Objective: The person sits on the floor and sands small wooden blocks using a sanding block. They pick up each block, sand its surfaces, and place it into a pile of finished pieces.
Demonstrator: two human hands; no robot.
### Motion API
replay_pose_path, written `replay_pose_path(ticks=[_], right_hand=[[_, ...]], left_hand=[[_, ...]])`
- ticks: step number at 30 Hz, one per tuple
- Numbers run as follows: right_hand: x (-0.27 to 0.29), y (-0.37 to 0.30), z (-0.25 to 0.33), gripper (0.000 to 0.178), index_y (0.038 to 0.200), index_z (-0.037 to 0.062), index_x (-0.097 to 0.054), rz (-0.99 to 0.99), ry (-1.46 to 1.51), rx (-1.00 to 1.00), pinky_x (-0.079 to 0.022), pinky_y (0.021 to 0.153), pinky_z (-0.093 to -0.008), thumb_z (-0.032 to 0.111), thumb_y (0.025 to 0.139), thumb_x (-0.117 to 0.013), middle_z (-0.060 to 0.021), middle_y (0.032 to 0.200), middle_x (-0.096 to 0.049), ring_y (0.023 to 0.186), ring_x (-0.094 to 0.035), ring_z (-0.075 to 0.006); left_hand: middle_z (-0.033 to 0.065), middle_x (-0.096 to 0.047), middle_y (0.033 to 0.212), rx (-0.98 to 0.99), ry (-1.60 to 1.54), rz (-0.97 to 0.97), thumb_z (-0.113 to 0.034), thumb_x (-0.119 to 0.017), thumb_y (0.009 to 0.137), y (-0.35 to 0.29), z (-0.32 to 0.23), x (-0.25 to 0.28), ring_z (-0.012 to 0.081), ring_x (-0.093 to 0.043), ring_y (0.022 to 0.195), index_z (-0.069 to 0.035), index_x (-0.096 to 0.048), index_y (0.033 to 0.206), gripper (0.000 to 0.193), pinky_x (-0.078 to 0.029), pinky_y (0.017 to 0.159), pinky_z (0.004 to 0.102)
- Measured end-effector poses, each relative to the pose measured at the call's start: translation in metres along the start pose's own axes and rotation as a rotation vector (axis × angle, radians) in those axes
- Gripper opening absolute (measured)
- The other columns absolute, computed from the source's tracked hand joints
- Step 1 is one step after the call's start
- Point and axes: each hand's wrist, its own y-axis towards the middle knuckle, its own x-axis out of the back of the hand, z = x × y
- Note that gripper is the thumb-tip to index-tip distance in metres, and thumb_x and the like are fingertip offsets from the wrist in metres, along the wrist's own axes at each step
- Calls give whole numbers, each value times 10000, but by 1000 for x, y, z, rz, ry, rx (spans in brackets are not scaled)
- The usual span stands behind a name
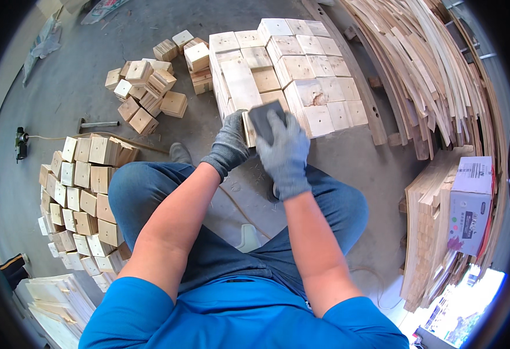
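Both of my hands wear grey knit gloves and meet in front of my knees. My left hand (230, 142) is closed around the side of a pale wooden block (247, 131). My right hand (287, 152) grips a dark grey rectangular sanding block (259, 120), its fingers lying over the top, and holds it against or just over the wooden block; the contact is hidden. Just beyond my hands stands a stack of wooden blocks (325, 70) in tight rows, with a longer pale board (240, 83) on its left part.
Loose wooden blocks (140, 72) lie in a heap at the far left. Many more blocks are piled (83, 198) beside my left knee. A hammer (98, 124) rests on the floor near a hose (133, 141). Long wood strips (418, 64) and a carton (470, 203) stand at right.
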Motion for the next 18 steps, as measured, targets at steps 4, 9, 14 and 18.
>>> replay_pose_path(ticks=[4, 9, 14, 18], right_hand=[[-12, 72, -24, 690, 1454, 181, -654, 52, -33, -97, -548, 1002, -541, 359, 817, -853, -245, 1427, -601, 1185, -662, -447], [-12, 76, -35, 714, 1481, 176, -630, 95, -17, -153, -520, 1067, -553, 381, 831, -845, -263, 1478, -572, 1265, -628, -456], [8, -8, -21, 755, 1522, 159, -594, 70, -24, -116, -471, 1095, -584, 366, 839, -843, -264, 1525, -519, 1324, -571, -465], [18, -62, -18, 758, 1522, 164, -597, 76, -30, -75, -448, 1088, -604, 363, 836, -851, -261, 1559, -484, 1337, -546, -469]], left_hand=[[153, -576, 1358, -21, 87, 25, -241, -994, 661, 2, -26, 2, 286, -605, 1237, -48, -408, 1491, 1034, -484, 1115, 388], [159, -556, 1377, -44, 90, 32, -215, -975, 652, 1, -31, 3, 292, -585, 1269, -42, -387, 1515, 1059, -477, 1128, 394], [153, -564, 1387, 13, 45, 50, -217, -1014, 622, 0, -19, 2, 281, -592, 1267, -54, -376, 1527, 1120, -477, 1143, 392], [146, -559, 1410, 58, 7, 66, -239, -1050, 597, 1, -19, 3, 261, -588, 1279, -64, -373, 1526, 1162, -477, 1146, 394]])
